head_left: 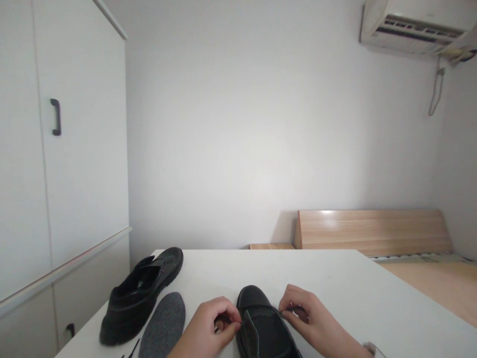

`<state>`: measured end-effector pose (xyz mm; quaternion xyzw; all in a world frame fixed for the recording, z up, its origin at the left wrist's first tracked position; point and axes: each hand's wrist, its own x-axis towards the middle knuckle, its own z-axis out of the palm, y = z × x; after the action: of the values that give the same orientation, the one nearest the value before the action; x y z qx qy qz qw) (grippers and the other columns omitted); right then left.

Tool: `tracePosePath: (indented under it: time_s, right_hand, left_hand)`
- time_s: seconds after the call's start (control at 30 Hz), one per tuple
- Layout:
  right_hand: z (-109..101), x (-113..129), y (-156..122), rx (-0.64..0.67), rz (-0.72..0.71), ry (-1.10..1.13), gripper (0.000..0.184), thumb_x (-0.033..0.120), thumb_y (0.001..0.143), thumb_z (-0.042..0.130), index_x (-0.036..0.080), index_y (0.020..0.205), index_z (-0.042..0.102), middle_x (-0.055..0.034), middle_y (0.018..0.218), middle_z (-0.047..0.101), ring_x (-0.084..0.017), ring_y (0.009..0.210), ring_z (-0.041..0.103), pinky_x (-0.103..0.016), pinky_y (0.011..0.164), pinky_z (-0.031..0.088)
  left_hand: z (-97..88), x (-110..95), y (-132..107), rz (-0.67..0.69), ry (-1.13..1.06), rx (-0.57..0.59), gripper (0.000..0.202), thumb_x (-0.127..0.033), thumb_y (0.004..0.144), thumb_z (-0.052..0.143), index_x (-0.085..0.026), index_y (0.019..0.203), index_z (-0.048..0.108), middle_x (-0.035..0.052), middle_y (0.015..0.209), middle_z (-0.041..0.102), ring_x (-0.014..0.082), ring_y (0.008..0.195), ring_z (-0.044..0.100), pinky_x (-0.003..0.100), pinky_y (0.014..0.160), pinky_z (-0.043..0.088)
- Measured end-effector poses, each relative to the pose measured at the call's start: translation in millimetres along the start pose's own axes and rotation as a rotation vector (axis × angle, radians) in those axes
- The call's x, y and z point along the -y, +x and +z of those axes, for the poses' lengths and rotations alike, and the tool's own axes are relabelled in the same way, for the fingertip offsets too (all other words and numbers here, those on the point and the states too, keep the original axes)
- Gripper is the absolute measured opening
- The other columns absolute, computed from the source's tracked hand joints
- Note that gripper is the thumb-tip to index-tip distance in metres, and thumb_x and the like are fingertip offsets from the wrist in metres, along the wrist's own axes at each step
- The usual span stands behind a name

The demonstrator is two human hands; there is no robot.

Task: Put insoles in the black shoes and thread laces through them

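Note:
A black leather shoe [261, 323] lies on the white table [354, 298] at the bottom centre, toe pointing away from me. My left hand [208, 328] is closed in a pinch at the shoe's left side, gripping what looks like a thin black lace. My right hand [309, 318] is pinched the same way at the shoe's right side. A second black shoe [141, 293] lies to the left, toe pointing away, apart from both hands. A grey felt insole [164, 325] lies flat between the two shoes.
A white wardrobe [63, 164] with dark handles stands close to the table's left edge. Behind the table is a wooden bed frame [372, 231] against the white wall. An air conditioner [413, 25] hangs at the top right. A black lace end [132, 349] lies near the insole.

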<state>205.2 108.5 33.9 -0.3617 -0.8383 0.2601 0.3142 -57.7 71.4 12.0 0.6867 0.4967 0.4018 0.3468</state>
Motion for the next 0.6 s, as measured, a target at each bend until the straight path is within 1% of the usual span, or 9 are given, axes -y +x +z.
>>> tracePosePath:
  time_s: [0.1, 0.2, 0.27, 0.33, 0.43, 0.5, 0.6]
  right_hand:
    - [1.6, 2.0, -1.6, -0.002, -0.024, -0.046, 0.019, 0.022, 0.093, 0.053, 0.019, 0.077, 0.061, -0.0034, 0.083, 0.058, -0.017, 0.075, 0.055, -0.028, 0.064, 0.040]
    - [2.6, 1.9, -2.9, -0.038, -0.058, -0.091, 0.016, 0.020, 0.093, 0.053, 0.019, 0.080, 0.062, -0.0051, 0.091, 0.057, -0.019, 0.086, 0.056, -0.032, 0.078, 0.044]
    - [3.0, 1.0, -2.9, -0.061, -0.075, -0.132, 0.015, 0.019, 0.093, 0.053, 0.019, 0.082, 0.064, -0.0061, 0.095, 0.056, -0.021, 0.092, 0.056, -0.035, 0.084, 0.045]
    - [3.6, -0.2, -2.4, -0.062, -0.075, -0.159, 0.017, 0.018, 0.092, 0.053, 0.019, 0.082, 0.066, -0.0062, 0.093, 0.055, -0.021, 0.090, 0.057, -0.034, 0.082, 0.045]
    - [4.7, -1.9, -1.6, -0.038, -0.056, -0.153, 0.021, 0.016, 0.092, 0.050, 0.018, 0.082, 0.069, -0.0058, 0.087, 0.057, -0.019, 0.081, 0.058, -0.031, 0.073, 0.045]
    - [5.3, -2.5, -1.3, -0.027, -0.041, -0.144, 0.023, 0.015, 0.091, 0.050, 0.018, 0.082, 0.071, -0.0058, 0.084, 0.059, -0.018, 0.077, 0.059, -0.030, 0.069, 0.044]
    - [5.2, -0.8, -1.3, -0.018, -0.024, -0.131, 0.023, 0.014, 0.089, 0.052, 0.018, 0.083, 0.073, -0.0060, 0.083, 0.064, -0.018, 0.075, 0.061, -0.028, 0.068, 0.044]
  left_hand:
    - [4.5, 1.2, -0.8, 0.051, 0.025, -0.020, 0.011, -0.016, 0.073, 0.061, -0.014, 0.076, 0.072, 0.0026, 0.077, 0.067, 0.0139, 0.067, 0.056, 0.022, 0.063, 0.040]
    - [6.9, 1.3, -0.6, 0.082, 0.040, -0.057, 0.012, -0.015, 0.076, 0.059, -0.015, 0.078, 0.071, 0.0030, 0.077, 0.068, 0.0139, 0.067, 0.058, 0.021, 0.062, 0.042]
    - [7.3, 0.0, -0.6, 0.077, 0.042, -0.077, 0.012, -0.015, 0.077, 0.060, -0.016, 0.079, 0.071, 0.0029, 0.077, 0.068, 0.0141, 0.068, 0.058, 0.021, 0.063, 0.043]
    - [7.8, -1.5, -0.8, 0.072, 0.044, -0.090, 0.011, -0.017, 0.079, 0.061, -0.016, 0.079, 0.072, 0.0029, 0.077, 0.069, 0.0146, 0.069, 0.059, 0.022, 0.064, 0.044]
    - [9.7, -2.1, -1.2, 0.082, 0.042, -0.101, 0.011, -0.019, 0.082, 0.063, -0.017, 0.079, 0.073, 0.0036, 0.079, 0.069, 0.0163, 0.072, 0.061, 0.024, 0.067, 0.045]
    - [11.0, -1.5, -1.2, 0.117, 0.066, -0.141, 0.010, -0.018, 0.082, 0.066, -0.018, 0.078, 0.075, 0.0048, 0.082, 0.068, 0.0185, 0.078, 0.063, 0.026, 0.073, 0.047]
    - [11.8, -2.2, -1.2, 0.147, 0.149, -0.214, 0.008, -0.019, 0.080, 0.073, -0.021, 0.076, 0.079, 0.0059, 0.084, 0.069, 0.0227, 0.088, 0.063, 0.032, 0.082, 0.048]
